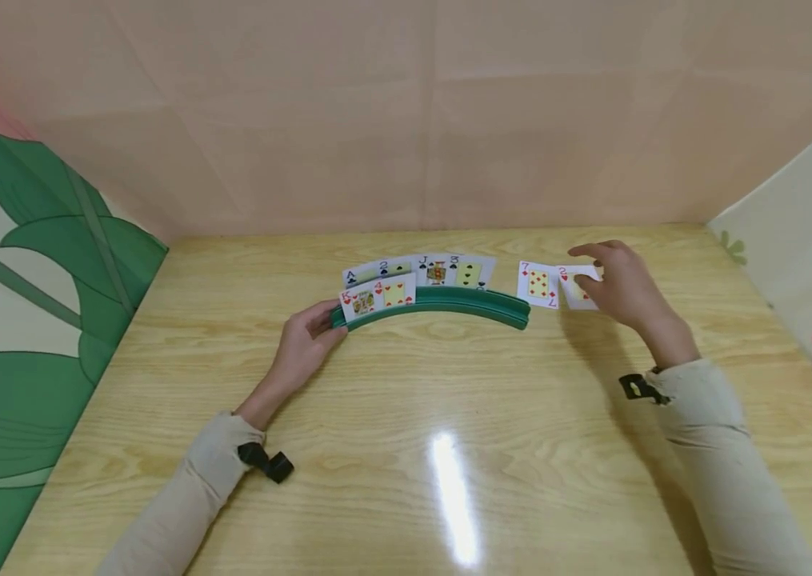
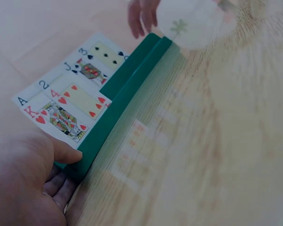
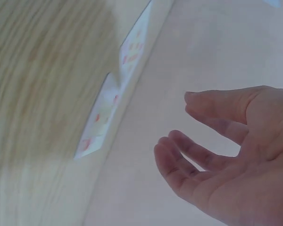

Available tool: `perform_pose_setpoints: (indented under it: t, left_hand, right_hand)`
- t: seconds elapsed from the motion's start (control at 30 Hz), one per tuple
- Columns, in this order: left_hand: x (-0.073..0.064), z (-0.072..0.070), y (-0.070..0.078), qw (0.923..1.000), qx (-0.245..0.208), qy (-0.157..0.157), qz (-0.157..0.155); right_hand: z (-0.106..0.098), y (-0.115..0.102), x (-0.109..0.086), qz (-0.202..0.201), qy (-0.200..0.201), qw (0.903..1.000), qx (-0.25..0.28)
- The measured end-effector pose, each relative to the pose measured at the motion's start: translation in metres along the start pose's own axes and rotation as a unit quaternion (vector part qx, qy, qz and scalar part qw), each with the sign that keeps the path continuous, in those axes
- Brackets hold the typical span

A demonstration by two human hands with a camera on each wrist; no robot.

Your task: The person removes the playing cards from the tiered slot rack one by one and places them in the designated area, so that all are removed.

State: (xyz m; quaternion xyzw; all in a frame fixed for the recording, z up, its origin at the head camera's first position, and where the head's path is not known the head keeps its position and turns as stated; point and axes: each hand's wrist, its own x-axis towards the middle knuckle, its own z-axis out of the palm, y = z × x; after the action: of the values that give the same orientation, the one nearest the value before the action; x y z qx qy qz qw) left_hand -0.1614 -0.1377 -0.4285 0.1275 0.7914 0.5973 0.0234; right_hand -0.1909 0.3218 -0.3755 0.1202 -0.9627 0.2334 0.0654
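My left hand (image 1: 305,342) grips the left end of a curved green card holder (image 1: 466,301), thumb in front and fingers behind. In the holder's back row stand black-suit cards: an ace (image 1: 352,277), a 2, a jack (image 1: 437,273) and a 3 (image 1: 469,274). In front of them stand a king of hearts (image 2: 63,121) and a 4 of hearts (image 2: 81,100). My right hand (image 1: 625,286) hovers over a 2 of hearts (image 1: 570,294) lying on the table. Its thumb and fingers are spread, with a gap to the cards in the right wrist view.
A 7 of diamonds (image 1: 538,283) lies between the holder and the 2 of hearts, touching or slightly overlapping it. The wooden table (image 1: 377,400) meets a pinkish backdrop (image 1: 420,120) behind the cards. Patterned cloth stands at both sides.
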Motion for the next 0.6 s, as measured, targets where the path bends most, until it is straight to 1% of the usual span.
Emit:
perform_pose_setpoints:
  t: [0.3, 0.5, 0.6]
  left_hand:
    - [0.000, 0.000, -0.002, 1.0000, -0.002, -0.002, 0.007]
    - [0.001, 0.000, -0.001, 1.0000, 0.000, 0.000, 0.010]
    - [0.000, 0.000, -0.001, 0.9999, -0.003, 0.001, 0.012]
  right_hand:
    - [-0.005, -0.037, -0.002, -0.028, 0.035, 0.9989, 0.015]
    - [-0.007, -0.063, -0.003, -0.042, 0.061, 0.9967, 0.033]
    - [-0.007, -0.076, -0.003, -0.049, 0.068, 0.9956, 0.043]
